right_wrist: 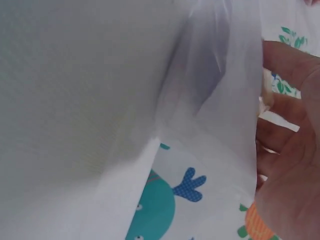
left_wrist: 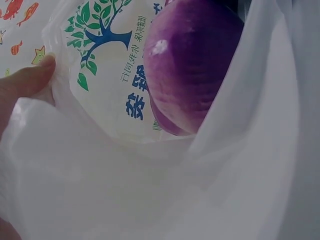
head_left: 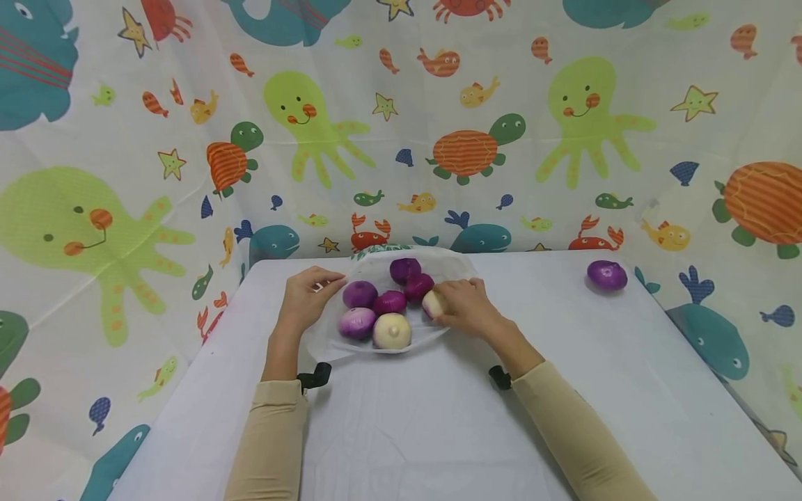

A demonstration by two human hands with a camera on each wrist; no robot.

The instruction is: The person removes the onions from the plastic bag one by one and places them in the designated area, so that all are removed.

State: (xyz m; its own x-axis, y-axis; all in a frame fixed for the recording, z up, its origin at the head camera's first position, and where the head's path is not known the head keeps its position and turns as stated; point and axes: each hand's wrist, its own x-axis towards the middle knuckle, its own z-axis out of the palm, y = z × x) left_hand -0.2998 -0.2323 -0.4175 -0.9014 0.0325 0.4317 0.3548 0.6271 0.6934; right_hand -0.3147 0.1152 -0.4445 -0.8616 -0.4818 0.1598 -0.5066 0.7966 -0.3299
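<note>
A white plastic bag (head_left: 326, 344) lies spread open on the table, with several onions in it. My left hand (head_left: 307, 296) pinches the bag's left edge; in the left wrist view its thumb (left_wrist: 37, 75) presses on the plastic beside a printed tree. At the bag's right side my right hand (head_left: 465, 306) grips a pale onion (head_left: 432, 305), its fingers curled over the top and hiding part of it. Near the front of the bag sit a whitish onion (head_left: 392, 334) and a light purple onion (head_left: 357, 324). Darker purple onions (head_left: 360, 294) lie behind them.
Apart from the bag, a single purple onion (head_left: 606, 275) rests at the table's back right. White cloth covers the table (head_left: 413, 431). A curtain (head_left: 401, 118) printed with sea animals hangs behind and along both sides.
</note>
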